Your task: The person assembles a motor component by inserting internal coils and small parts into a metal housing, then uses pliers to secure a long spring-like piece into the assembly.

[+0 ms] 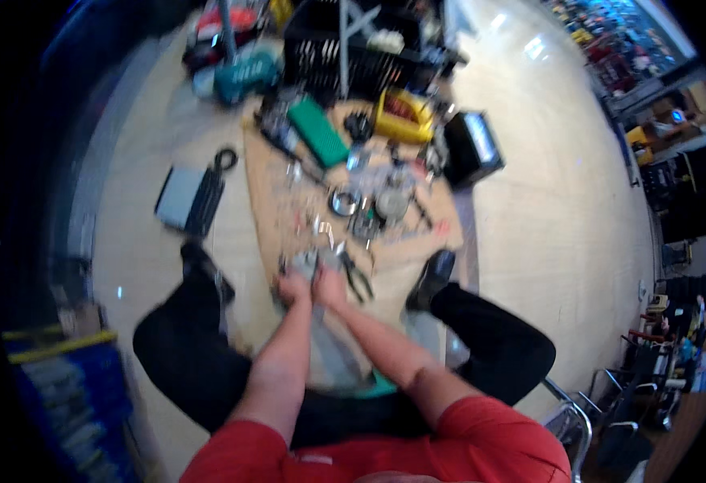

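My left hand and my right hand are close together at the near edge of a cardboard sheet. Between them is a grey metal part, blurred, with the fingers of both hands closed around it. Just right of my right hand lie dark-handled pliers. Farther out on the cardboard are a metal ring, a round grey disc-shaped part and several small loose parts. The exact kind of the held part cannot be made out.
At the back of the cardboard lie a green ribbed block and a yellow bin, with a black crate behind. A black box stands at the right. On the floor to the left is a grey-and-black case. My legs flank the work.
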`<state>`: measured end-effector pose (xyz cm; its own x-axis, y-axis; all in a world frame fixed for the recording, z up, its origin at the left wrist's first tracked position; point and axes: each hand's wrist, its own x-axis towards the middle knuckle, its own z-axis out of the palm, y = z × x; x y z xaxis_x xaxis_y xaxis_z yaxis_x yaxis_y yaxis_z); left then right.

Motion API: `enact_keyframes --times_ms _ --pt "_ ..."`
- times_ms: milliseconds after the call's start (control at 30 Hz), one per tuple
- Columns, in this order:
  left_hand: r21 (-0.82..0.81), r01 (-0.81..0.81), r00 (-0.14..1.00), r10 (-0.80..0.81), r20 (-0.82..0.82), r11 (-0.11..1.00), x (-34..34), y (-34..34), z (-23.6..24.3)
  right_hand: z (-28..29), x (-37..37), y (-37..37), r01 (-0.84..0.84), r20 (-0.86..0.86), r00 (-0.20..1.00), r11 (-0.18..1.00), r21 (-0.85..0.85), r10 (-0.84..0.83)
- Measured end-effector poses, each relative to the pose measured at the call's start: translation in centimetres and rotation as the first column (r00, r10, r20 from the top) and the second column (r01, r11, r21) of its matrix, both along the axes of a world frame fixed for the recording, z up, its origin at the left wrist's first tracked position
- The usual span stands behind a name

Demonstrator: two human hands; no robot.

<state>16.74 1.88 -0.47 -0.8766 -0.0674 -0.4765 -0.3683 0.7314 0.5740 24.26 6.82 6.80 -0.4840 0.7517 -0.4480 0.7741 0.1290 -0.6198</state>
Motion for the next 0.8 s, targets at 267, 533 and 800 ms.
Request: enact_keyframes --times_ms 267,533,800 --pt "-0.101 0.042 0.992 -0.054 -0.113 0.994 0.6 0.1 3.2 -1.2 7.8 3.9 0.183 -0.154 0.977 0.957 0.224 -0.150" --pt "0.005 0.086 0.980 -0.084 -0.180 0.996 0.2 -1.4 1.7 -7.8 15.4 3.8 0.012 0.311 0.942 0.936 0.351 -0.128" --pt "0.072 0.204 0.955 -0.182 -0.234 0.976 -1.0 -4.9 0.5 -3.6 5.2 6.7 0.152 -0.283 0.937 0.968 -0.197 -0.205"
